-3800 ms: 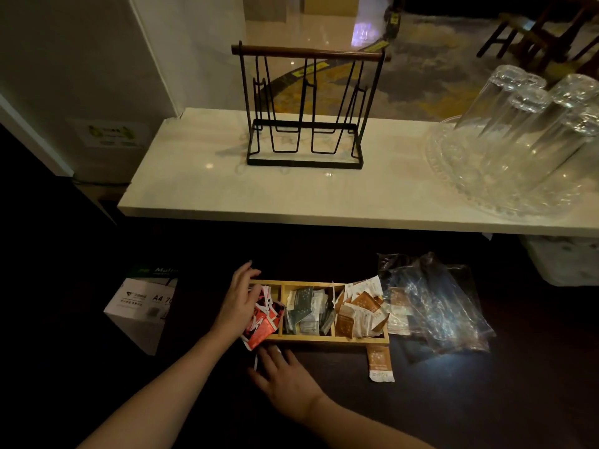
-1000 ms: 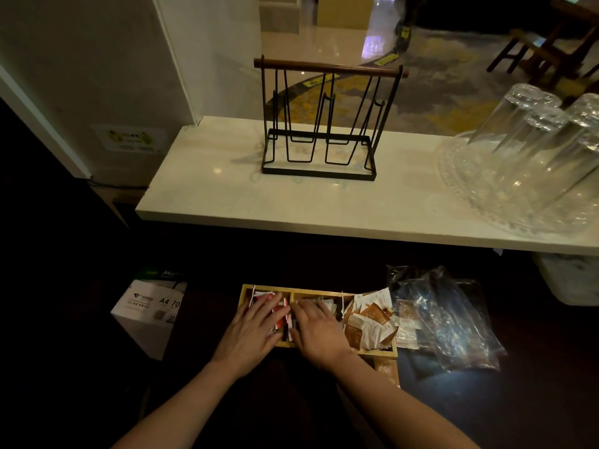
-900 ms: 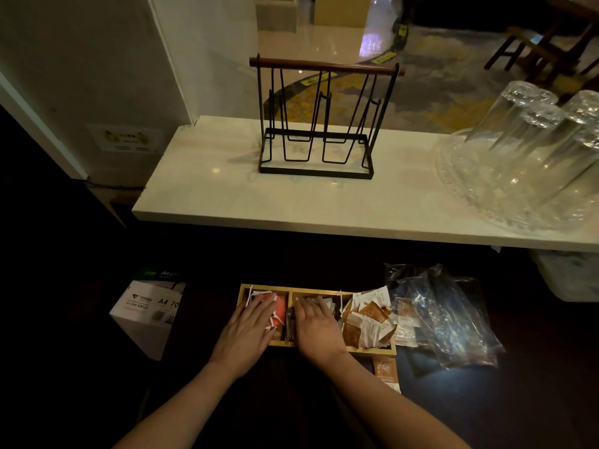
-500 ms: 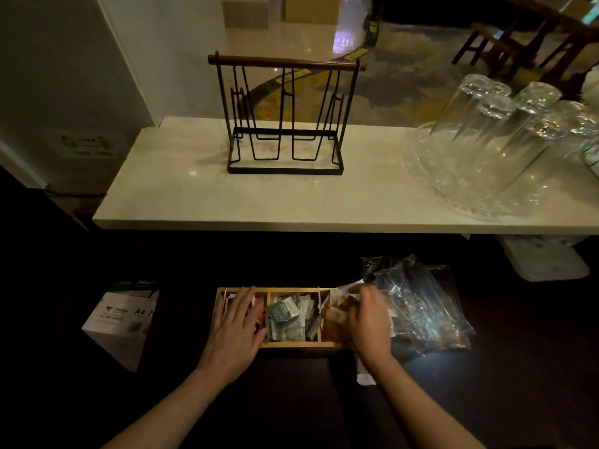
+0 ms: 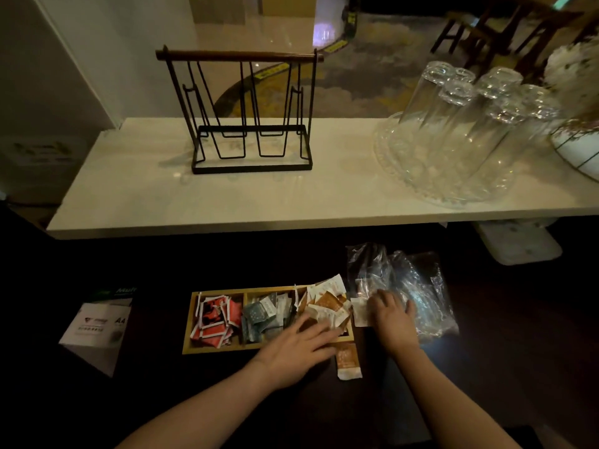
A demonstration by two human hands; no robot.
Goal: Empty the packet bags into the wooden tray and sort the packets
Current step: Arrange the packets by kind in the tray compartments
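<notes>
Risk: the right hand [image 5: 392, 314], fingers curled on the crumpled clear plastic bags [image 5: 418, 286] at 3 o'clock of the three-compartment wooden tray [image 5: 220, 348], may drag stray white packets [image 5: 359, 314] off the dark counter [image 5: 486, 367], while the spread left hand [image 5: 298, 346] covers the brown packets [image 5: 329, 301].

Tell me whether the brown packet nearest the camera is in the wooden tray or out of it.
Out. The brown packet lies on the dark surface just outside the front edge of the wooden tray, by its right compartment.
</notes>
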